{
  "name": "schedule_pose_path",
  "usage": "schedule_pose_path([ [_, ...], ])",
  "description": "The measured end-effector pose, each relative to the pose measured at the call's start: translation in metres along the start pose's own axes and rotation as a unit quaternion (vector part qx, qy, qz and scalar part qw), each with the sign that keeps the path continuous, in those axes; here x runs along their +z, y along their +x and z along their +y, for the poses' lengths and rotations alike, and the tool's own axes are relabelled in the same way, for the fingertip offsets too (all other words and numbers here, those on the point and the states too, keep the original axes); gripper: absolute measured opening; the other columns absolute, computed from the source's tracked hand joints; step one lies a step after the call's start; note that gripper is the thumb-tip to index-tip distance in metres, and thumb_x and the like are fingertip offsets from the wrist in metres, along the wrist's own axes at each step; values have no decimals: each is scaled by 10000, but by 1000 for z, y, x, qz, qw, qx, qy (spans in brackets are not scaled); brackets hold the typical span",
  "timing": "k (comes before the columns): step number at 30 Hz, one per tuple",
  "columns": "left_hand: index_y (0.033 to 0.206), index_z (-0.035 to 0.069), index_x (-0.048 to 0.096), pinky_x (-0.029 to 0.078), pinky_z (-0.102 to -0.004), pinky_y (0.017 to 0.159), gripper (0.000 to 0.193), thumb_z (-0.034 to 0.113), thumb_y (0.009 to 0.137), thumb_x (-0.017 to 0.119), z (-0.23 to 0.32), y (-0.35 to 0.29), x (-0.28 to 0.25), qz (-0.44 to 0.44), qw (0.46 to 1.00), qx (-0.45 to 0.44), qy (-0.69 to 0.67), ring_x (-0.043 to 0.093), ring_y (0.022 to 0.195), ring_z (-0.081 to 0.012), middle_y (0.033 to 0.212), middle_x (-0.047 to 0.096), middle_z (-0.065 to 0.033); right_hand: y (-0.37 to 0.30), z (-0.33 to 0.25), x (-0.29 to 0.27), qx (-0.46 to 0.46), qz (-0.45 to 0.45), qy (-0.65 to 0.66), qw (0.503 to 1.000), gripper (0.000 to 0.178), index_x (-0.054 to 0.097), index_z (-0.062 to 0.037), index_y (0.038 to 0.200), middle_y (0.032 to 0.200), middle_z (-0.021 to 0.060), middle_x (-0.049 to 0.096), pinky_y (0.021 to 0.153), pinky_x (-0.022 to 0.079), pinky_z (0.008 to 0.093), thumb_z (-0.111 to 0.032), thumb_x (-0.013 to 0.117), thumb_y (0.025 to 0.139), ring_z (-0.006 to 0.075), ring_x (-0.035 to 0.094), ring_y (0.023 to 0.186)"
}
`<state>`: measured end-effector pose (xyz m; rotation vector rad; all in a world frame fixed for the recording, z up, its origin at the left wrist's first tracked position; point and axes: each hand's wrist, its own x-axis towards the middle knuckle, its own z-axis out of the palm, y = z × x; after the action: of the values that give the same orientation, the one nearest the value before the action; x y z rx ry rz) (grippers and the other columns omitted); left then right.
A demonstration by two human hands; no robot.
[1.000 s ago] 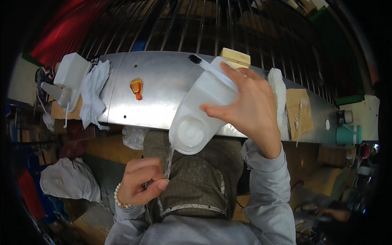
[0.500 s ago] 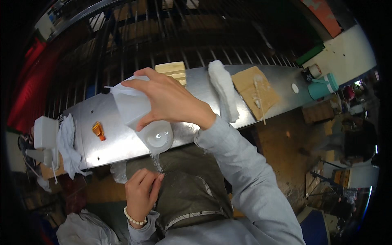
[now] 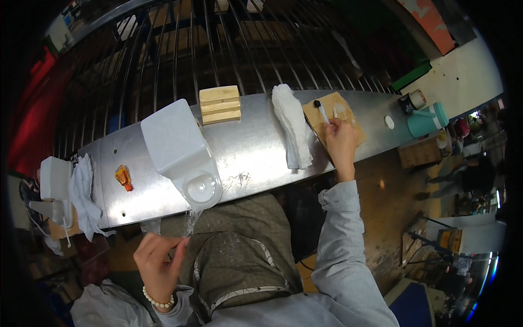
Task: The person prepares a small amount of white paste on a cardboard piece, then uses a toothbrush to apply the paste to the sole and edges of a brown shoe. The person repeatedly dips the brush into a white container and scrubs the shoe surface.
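Observation:
A small white model toilet (image 3: 173, 139) lies on the metal bench (image 3: 253, 136), its bowl toward me. From the bowl's front edge a clear plastic strip (image 3: 192, 219) hangs over the bench edge. Just below, my left hand (image 3: 157, 260) is closed in a pinch on the strip's lower end. Over to the right, my right hand (image 3: 342, 143) pinches the white handle of a small brush (image 3: 323, 113) with a black tip. That hand is over a tan sheet (image 3: 314, 115) bearing white paste smears (image 3: 341, 110).
A folded white cloth (image 3: 291, 125) lies between toilet and sheet. Behind are stacked wooden blocks (image 3: 219, 103). Leftward are an orange bottle-shaped piece (image 3: 123, 177), a crumpled cloth (image 3: 83, 188) and another toilet (image 3: 55, 180). A teal cup (image 3: 427, 121) stands far right. Metal bars (image 3: 239, 54) line the back.
My right hand has left the toilet and moved right to the tan sheet, carrying the brush. My left hand has shifted slightly left and down, still at the plastic strip.

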<state>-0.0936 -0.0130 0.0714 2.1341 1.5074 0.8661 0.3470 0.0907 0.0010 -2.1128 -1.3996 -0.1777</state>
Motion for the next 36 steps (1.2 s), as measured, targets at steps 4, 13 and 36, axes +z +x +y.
schedule_pose_path([
  [4,781,14,720,453,-350,601,127,-15,722,829,10,9,-11,43,998,36,7,599,656,-256,723,675,-77,0,8,-8,54,46,33,997,224,751,42,916,839,217,717,746,521,454,-179,753,884,378,694,805],
  [13,851,9,715,446,-329,574,111,25,757,772,36,25,7,118,978,146,-94,608,641,-221,794,714,-79,4,46,-3,82,-12,-17,996,199,746,-4,879,813,212,726,718,529,476,-198,717,918,404,705,776],
  [36,1118,59,768,189,-601,1211,310,160,1008,497,169,190,306,-143,928,304,161,653,1142,-318,1126,744,-159,-8,34,4,67,47,-72,994,116,690,2,900,852,217,721,695,514,496,-112,675,915,413,697,793],
])
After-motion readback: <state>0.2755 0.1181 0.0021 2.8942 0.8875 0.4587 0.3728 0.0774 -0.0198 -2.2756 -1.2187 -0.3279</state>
